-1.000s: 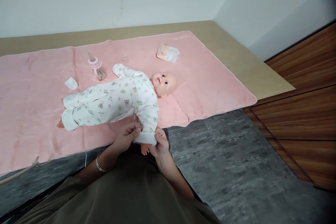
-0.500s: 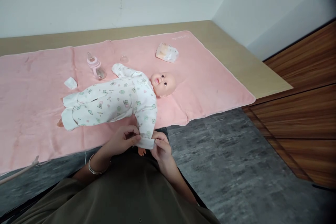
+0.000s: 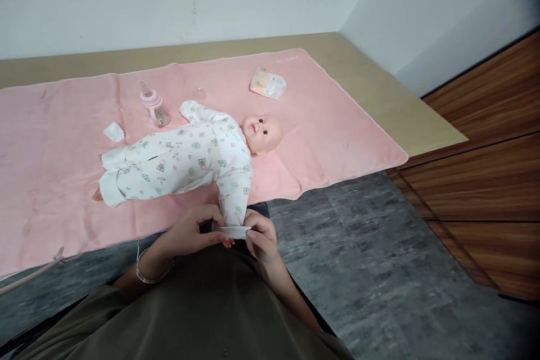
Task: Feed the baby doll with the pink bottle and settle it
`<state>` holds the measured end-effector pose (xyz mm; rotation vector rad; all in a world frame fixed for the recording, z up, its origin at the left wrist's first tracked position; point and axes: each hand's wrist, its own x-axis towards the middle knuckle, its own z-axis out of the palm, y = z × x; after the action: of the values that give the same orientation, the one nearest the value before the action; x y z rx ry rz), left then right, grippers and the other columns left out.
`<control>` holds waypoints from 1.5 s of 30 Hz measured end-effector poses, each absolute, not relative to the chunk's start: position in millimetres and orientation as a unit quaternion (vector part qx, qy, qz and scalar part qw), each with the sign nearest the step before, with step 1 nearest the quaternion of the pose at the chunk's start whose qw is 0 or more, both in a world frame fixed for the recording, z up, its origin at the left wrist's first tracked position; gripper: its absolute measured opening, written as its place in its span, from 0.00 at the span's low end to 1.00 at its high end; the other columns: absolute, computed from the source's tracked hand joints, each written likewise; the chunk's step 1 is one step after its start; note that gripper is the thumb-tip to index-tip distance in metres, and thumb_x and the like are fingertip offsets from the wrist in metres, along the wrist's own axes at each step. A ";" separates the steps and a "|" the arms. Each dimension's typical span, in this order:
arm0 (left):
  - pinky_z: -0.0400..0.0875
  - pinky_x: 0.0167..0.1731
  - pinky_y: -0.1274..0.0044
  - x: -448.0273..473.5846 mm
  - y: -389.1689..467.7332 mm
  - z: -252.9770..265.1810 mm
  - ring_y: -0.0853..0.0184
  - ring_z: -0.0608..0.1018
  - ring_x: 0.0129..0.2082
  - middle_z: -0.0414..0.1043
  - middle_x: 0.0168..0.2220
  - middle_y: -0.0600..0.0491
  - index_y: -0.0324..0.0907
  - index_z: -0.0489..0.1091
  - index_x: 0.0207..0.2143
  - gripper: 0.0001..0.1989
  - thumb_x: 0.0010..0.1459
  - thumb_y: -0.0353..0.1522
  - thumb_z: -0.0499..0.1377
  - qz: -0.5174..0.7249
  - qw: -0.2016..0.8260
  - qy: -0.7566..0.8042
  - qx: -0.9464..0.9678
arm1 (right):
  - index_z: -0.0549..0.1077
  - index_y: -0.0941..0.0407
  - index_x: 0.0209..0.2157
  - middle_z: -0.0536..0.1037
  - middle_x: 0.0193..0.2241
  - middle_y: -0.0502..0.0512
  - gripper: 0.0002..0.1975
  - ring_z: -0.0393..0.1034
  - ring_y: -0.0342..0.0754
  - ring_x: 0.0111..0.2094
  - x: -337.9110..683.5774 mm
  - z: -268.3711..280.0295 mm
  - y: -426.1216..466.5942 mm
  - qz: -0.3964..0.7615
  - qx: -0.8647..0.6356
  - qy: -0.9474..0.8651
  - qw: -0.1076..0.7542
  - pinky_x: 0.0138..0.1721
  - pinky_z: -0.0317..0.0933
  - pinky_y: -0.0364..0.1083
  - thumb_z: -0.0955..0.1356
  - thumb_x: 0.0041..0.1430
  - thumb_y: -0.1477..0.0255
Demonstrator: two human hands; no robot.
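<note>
A baby doll point(image 3: 253, 132) in a white printed sleepsuit point(image 3: 185, 160) lies on its back on a pink blanket point(image 3: 337, 124), head to the right. One sleeved arm reaches over the blanket's near edge towards me. My left hand point(image 3: 189, 233) and my right hand point(image 3: 259, 236) both pinch the white sleeve cuff point(image 3: 234, 230) at the end of that arm. The doll's hand is almost hidden inside the cuff. A silver bangle sits on my left wrist.
A pink baby bottle point(image 3: 154, 104), a clear bottle cap point(image 3: 199, 91), a folded white cloth point(image 3: 113, 131) and a wrapped packet point(image 3: 268, 82) lie on the blanket. The blanket covers a tan table point(image 3: 400, 107) by a white wall. Grey floor and wood panels are at right.
The cuff has been drawn down over the doll's hand, which showed below it a second ago. Both my hands shifted slightly with the sleeve end.
</note>
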<state>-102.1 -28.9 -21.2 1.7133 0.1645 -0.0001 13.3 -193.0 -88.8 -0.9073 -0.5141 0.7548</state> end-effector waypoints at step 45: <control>0.67 0.28 0.82 -142.3 -44.6 -32.7 0.71 0.76 0.28 0.74 0.29 0.53 0.41 0.71 0.30 0.05 0.56 0.23 0.61 0.101 0.518 -0.028 0.849 | 0.70 0.53 0.39 0.70 0.24 0.50 0.15 0.65 0.44 0.25 -34.9 -85.0 -219.3 -0.009 -0.561 -0.508 0.653 0.28 0.63 0.46 0.67 0.50 0.82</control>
<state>-142.3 -44.6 -32.7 2.0367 -0.0662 0.2430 -34.9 -219.3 -85.0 -1.2738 -1.1524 -0.0198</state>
